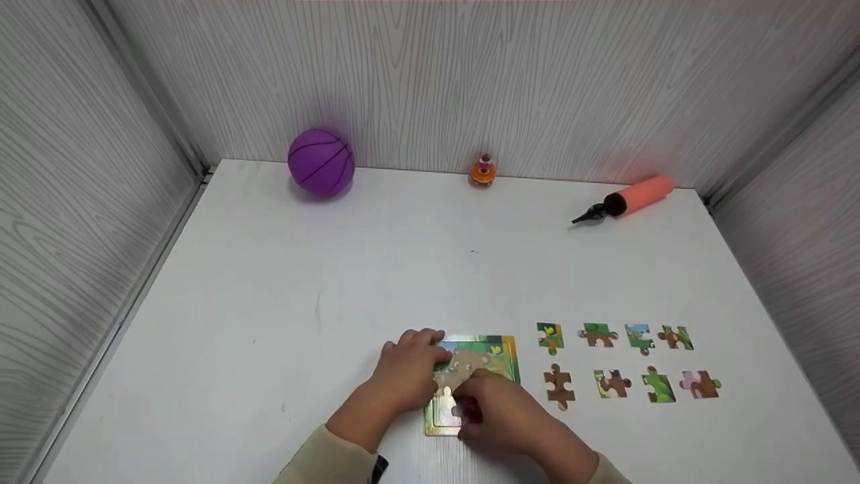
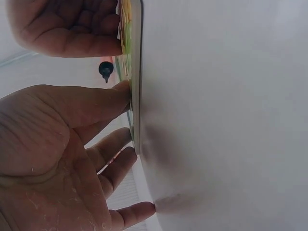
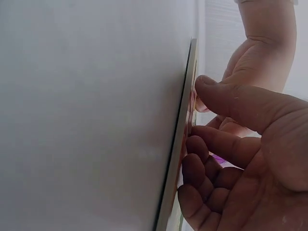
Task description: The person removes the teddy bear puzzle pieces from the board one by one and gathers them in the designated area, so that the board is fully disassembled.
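A jigsaw puzzle board (image 1: pixel 510 356) with a bear picture lies on the white table, partly covered by both hands. My left hand (image 1: pixel 408 370) rests along its left side, fingers spread; in the left wrist view, the left thumb (image 2: pixel 108 100) touches the board's edge. Over the lower right of the board, my right hand (image 1: pixel 502 411) pinches a pinkish puzzle piece (image 1: pixel 459 409), mostly hidden by the fingers. In the right wrist view, the right thumb (image 3: pixel 224 94) and index finger meet close at the board's face. A pale bare patch of the board shows at the lower left.
Several loose puzzle pieces (image 1: pixel 559 386) lie in two rows right of the board. Along the back of the table (image 1: pixel 269 269) are a purple ball (image 1: pixel 322 163), a small orange toy figure (image 1: pixel 483 171) and an orange-and-black hand pump (image 1: pixel 631 199). Panels enclose the back and sides.
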Available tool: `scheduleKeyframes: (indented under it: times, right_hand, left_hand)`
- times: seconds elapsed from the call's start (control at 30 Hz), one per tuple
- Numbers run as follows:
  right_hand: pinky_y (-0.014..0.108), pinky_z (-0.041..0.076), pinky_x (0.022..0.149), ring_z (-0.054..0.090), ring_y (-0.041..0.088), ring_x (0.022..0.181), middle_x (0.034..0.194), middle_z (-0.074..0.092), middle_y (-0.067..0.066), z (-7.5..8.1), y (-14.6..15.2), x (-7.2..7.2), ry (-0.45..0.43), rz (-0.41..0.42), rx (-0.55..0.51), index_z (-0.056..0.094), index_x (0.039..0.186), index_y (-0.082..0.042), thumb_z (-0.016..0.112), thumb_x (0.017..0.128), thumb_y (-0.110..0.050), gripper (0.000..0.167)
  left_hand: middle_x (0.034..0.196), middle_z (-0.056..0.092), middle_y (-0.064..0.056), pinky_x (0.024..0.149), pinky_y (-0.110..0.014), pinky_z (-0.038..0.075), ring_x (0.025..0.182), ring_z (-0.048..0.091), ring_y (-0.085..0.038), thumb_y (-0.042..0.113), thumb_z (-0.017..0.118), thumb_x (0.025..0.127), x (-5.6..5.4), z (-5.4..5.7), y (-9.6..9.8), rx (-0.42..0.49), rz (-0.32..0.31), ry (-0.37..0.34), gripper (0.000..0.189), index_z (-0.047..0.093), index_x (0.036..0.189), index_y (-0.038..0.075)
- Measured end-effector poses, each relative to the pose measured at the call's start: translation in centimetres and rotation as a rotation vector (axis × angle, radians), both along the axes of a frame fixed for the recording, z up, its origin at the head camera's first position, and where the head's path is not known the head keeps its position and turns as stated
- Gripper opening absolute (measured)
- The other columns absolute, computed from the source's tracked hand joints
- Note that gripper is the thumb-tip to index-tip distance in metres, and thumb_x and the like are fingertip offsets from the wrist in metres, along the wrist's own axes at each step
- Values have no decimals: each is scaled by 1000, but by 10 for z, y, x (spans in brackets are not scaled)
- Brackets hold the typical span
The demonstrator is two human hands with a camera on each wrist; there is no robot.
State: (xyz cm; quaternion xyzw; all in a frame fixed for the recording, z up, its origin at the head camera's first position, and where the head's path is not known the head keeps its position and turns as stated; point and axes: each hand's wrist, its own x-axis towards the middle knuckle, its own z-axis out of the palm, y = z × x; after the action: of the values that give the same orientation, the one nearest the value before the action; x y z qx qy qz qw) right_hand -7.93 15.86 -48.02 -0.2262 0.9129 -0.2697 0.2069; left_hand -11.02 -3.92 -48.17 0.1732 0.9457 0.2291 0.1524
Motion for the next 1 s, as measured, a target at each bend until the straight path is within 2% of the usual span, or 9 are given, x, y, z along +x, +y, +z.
scheduleKeyframes:
  times: [0.17,0.33,0.57,0.73,1.0]
  right_hand:
    - [29,48,72,53,7,79,90,56,-11,0,-2,2,-17,-8,-8,74,106,-15,92,77,-15,34]
    - [28,48,70,53,8,77,88,56,-10,-1,-4,2,-18,-34,-27,72,101,-14,90,75,-11,32]
    - [29,49,72,54,9,79,89,57,-9,-4,-4,1,-30,-56,-38,71,106,-12,89,75,-10,35]
    - [31,50,75,55,11,83,92,58,-9,-4,-3,3,-52,-83,-46,69,108,-13,93,75,-12,41]
    - [28,52,69,58,10,78,88,62,-7,-4,-4,6,-130,-116,-149,63,107,-15,91,79,-8,40]
  left_hand:
    - [159,49,-4,108,-57,40,146,42,-30,7,77,91,0,0,0,4,0,-3,48,73,137,16]
    - [159,49,-4,108,-57,39,146,42,-30,7,77,91,-1,0,0,4,1,-6,48,73,137,16]
    - [159,49,-4,108,-56,39,145,43,-30,7,77,91,-1,0,1,3,3,-8,48,72,138,16]
    - [159,49,-4,108,-56,40,145,43,-30,8,78,91,0,-1,1,-4,4,-4,47,73,137,16]
    - [160,48,-3,109,-56,40,147,42,-30,8,73,97,-1,-2,1,-15,2,-1,43,72,139,17]
